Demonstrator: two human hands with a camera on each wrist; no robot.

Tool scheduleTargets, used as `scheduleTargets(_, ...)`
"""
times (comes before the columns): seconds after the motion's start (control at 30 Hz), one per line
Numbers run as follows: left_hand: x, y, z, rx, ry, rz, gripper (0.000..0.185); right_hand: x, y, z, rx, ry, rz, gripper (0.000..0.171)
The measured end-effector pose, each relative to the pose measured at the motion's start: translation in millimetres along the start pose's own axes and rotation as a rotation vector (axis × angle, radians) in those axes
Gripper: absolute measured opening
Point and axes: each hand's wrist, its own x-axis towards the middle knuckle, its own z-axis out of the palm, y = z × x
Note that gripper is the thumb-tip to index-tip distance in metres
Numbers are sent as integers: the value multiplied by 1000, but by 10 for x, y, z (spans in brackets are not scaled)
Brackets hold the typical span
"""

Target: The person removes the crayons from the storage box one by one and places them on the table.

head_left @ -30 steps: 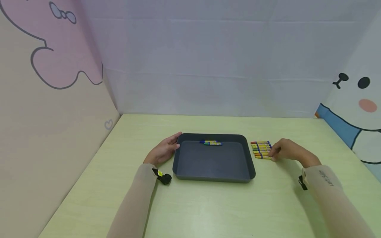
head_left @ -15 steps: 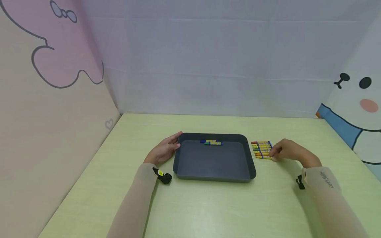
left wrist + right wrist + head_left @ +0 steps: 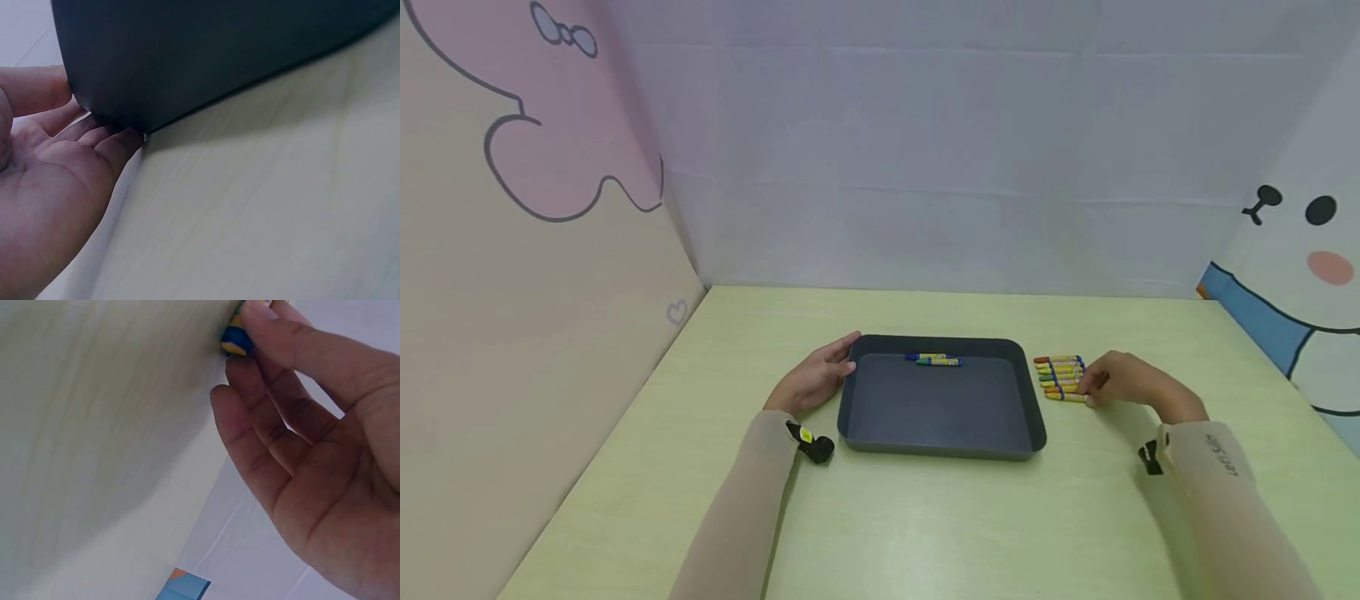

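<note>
Head view, tray: we see a dark grey tray (image 3: 940,408) lying flat near the middle of the pale green table (image 3: 925,533), with two crayons (image 3: 934,360) side by side against its far inner wall.
Head view, left hand: our left hand (image 3: 814,379) rests against the tray's left wall, fingers straight and relaxed along the rim corner, grasping nothing.
Head view, crayon row: a row of crayons (image 3: 1058,377) lies on the table just beside the tray's right wall, parallel to one another.
Head view, right hand: our right hand (image 3: 1123,382) touches the right ends of the nearest crayons in the row, fingers bent down over them.
Left wrist view: the palm of the left hand (image 3: 56,187) is open, fingertips (image 3: 119,140) touching the tray (image 3: 206,56) at the foot of its outer wall.
Right wrist view: the thumb and a fingertip of the right hand (image 3: 312,456) pinch the blue-and-yellow end of one crayon (image 3: 236,339); the remaining fingers hang loosely curved.
</note>
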Motion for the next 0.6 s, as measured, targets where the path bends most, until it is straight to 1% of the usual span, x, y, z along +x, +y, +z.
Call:
scheduleTargets(0.23, 0, 15, 10, -4, -2, -8, 68, -30, -29, -30, -8, -11, -12, 12)
scheduleTargets(0.47, 0, 9, 2, 0, -7, -1, 68, -29, -114, -133, 23, -14, 4, 24)
scheduleTargets(0.6, 5, 1, -1, 0, -13, 3, 68, -2, -191, -199, 29, 15, -8, 29)
